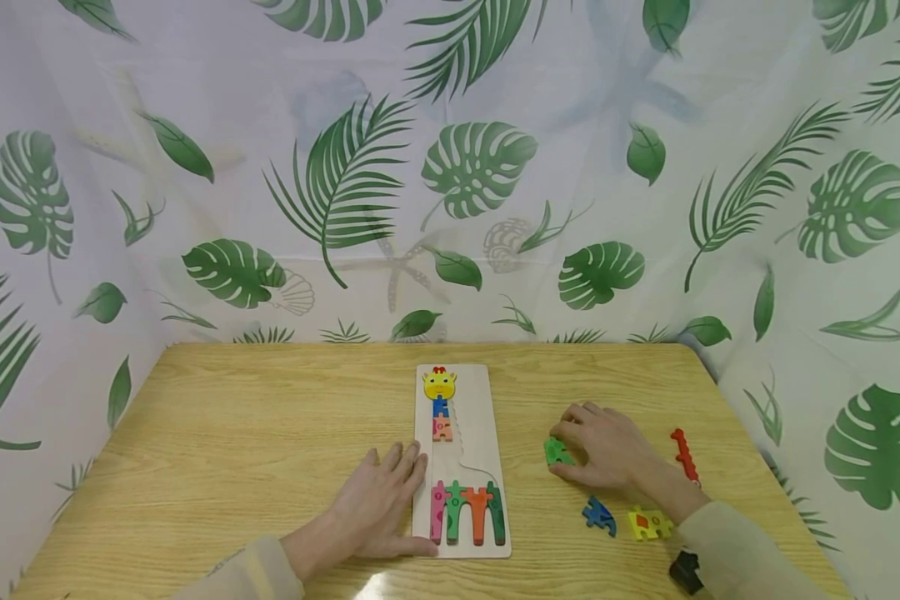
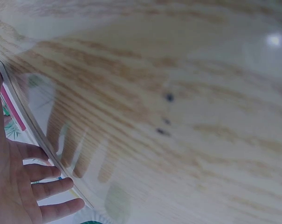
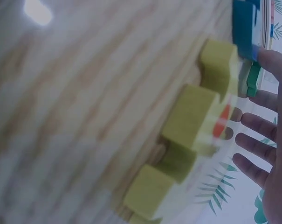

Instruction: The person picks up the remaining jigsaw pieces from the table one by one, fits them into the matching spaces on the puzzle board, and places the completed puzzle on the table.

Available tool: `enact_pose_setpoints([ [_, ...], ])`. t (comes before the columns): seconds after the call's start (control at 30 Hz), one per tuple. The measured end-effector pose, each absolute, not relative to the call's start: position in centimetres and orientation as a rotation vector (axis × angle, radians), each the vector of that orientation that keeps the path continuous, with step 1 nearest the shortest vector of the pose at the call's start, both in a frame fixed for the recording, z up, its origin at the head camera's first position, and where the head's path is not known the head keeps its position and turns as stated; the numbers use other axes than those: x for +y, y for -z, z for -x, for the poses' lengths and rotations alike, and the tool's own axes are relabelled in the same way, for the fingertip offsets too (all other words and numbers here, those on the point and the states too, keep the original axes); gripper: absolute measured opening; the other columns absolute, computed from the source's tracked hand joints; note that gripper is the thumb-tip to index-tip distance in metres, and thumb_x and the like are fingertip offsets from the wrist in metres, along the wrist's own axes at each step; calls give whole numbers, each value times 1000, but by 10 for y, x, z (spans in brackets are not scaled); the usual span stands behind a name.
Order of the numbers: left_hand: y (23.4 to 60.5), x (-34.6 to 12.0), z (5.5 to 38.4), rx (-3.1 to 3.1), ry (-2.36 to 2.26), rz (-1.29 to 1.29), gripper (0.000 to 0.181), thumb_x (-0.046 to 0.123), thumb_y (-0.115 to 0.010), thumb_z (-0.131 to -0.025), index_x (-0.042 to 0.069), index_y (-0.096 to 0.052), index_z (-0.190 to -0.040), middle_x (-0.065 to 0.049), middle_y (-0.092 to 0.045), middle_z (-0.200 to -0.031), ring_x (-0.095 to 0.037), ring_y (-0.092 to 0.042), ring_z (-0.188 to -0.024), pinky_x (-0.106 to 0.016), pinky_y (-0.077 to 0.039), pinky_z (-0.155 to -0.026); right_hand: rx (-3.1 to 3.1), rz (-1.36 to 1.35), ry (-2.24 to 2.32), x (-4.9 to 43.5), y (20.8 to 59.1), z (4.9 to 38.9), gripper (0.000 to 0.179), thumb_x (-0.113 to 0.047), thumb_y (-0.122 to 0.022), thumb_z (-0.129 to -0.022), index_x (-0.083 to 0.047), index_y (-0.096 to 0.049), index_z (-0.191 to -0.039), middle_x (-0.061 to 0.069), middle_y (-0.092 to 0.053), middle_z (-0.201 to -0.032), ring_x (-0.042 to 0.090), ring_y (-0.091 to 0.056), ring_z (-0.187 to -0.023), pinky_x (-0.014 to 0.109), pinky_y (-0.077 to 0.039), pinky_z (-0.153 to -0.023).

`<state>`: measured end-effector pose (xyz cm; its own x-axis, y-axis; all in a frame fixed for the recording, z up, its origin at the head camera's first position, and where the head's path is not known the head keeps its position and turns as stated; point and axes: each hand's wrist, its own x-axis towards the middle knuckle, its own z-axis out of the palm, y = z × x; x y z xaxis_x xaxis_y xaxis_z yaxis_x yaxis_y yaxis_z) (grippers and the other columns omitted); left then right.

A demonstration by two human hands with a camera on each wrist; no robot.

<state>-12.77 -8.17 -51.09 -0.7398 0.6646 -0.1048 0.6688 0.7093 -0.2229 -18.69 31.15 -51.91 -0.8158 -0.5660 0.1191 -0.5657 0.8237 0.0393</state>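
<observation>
A wooden giraffe puzzle board point(image 1: 476, 417) lies upright on the table. Its yellow head piece point(image 1: 439, 385), blue and peach neck pieces point(image 1: 442, 428) and several leg pieces point(image 1: 477, 512) sit in it. My left hand point(image 1: 382, 504) rests along the board's left edge, fingers spread and straight, thumb at the lower corner; the left wrist view shows these straight fingers point(image 2: 52, 189) too. Right of the board, my right hand point(image 1: 607, 446) pinches a green puzzle piece point(image 1: 557, 452) between thumb and forefinger. The right wrist view shows that green piece point(image 3: 253, 79) at the fingertips.
Nearer me on the right lie a blue piece point(image 1: 599, 516) and a yellow piece point(image 1: 648, 523) with an orange patch. A long red piece point(image 1: 684, 455) lies beyond my right wrist. A leaf-print curtain point(image 1: 450, 208) stands behind the wooden table point(image 1: 270, 417).
</observation>
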Motion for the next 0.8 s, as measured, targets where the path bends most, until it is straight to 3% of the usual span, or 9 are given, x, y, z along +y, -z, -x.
enact_pose_setpoints([
  [0.47,510,-81,127,2886,423,-1121,123,102,-25,-81,12,-40,-163,-13,-44,-168,-30,-53,-147,-50,-53,-111,-2858,-906,3,304,515,185,46,-66,-72,-89,-28,-76,-113,-4,-69,-110,18,-63,-98,42,-58,-80],
  [0.8,509,-81,127,2883,388,-1122,122,102,-27,-82,11,-40,-163,-13,-44,-168,-31,-54,-147,-51,-52,-112,-2878,-881,-35,293,512,184,49,-65,-71,-90,-25,-75,-116,-2,-70,-116,22,-66,-105,45,-60,-87],
])
